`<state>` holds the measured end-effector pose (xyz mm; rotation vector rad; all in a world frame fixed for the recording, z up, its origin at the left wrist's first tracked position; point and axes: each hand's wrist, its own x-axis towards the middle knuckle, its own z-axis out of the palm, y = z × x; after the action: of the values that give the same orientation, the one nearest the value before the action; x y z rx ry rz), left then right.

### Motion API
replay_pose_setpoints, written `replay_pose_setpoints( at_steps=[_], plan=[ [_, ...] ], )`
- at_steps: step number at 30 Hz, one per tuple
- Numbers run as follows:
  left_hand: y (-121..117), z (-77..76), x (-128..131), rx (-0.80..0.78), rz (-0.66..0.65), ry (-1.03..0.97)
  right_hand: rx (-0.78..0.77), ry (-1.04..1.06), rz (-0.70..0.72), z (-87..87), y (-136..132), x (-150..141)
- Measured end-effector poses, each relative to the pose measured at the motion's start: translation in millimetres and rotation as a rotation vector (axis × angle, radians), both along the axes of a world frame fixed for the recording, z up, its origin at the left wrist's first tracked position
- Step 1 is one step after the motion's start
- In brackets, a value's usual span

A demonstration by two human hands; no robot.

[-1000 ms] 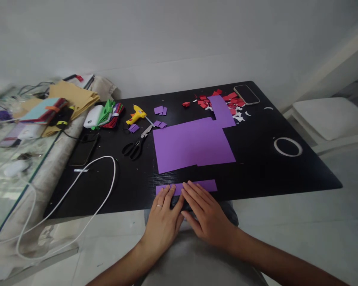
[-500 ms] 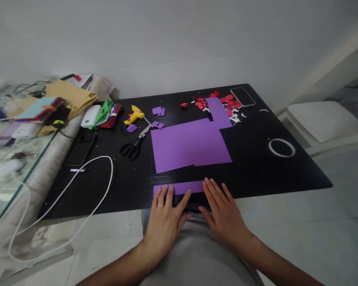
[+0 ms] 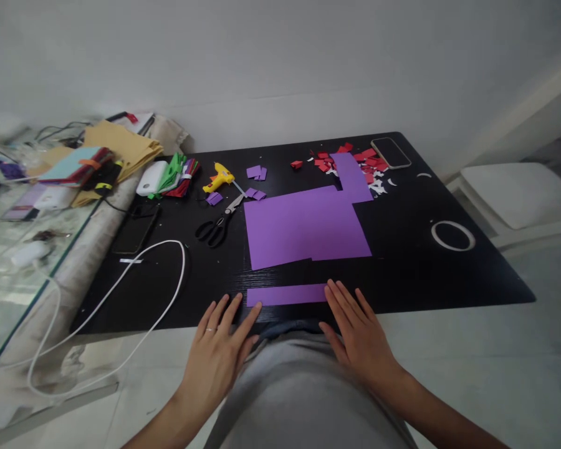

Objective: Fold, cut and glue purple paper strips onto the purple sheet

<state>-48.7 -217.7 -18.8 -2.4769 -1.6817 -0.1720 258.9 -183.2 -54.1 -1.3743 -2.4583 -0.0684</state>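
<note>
A narrow purple paper strip (image 3: 287, 295) lies flat along the near edge of the black table (image 3: 402, 274). My left hand (image 3: 222, 340) is open at its left end; the index fingertip reaches the strip's lower left corner, and the other fingers rest on the table. Over the strip's right end lie the fingertips of my right hand (image 3: 358, 330), which is open with the thumb apart and hides that end. Just beyond is a large purple sheet (image 3: 303, 227). Black-handled scissors (image 3: 219, 226) lie to its left, beside a yellow glue gun (image 3: 219, 178).
Small purple pieces (image 3: 256, 173) and red and white scraps (image 3: 371, 163) lie at the back, near a phone (image 3: 391, 153). A white ring (image 3: 452, 236) sits at right. A white cable (image 3: 183, 262) loops over the left side; a cluttered glass table (image 3: 28, 274) adjoins.
My hands have moved apart along the strip. The right slid to its right end, then the left shifted to its left end. The view also shifted slightly.
</note>
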Motion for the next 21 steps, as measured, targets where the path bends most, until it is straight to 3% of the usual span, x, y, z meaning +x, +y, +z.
replay_pose_setpoints(
  at_steps=[5, 10, 14, 17, 21],
  plan=[
    [-1, 2.7, -18, 0.008, -0.019, -0.111, -0.022, 0.080, 0.019, 6.5, 4, 1],
    [4, -1.0, -14, 0.055, -0.035, -0.330, 0.065, 0.295, -0.015, 24.0, 17, -19],
    [8, -7.0, 3, 0.074, -0.106, -0.387, -0.080, 0.438, 0.068, 30.7, 26, -61],
    [8, -12.3, 15, 0.037, -0.157, -0.373, -0.197, 0.398, 0.108, 25.7, 31, -88],
    [7, -14.8, 14, 0.030, -0.160, -0.281, -0.236, 0.341, 0.101, 19.6, 33, -95]
  ],
)
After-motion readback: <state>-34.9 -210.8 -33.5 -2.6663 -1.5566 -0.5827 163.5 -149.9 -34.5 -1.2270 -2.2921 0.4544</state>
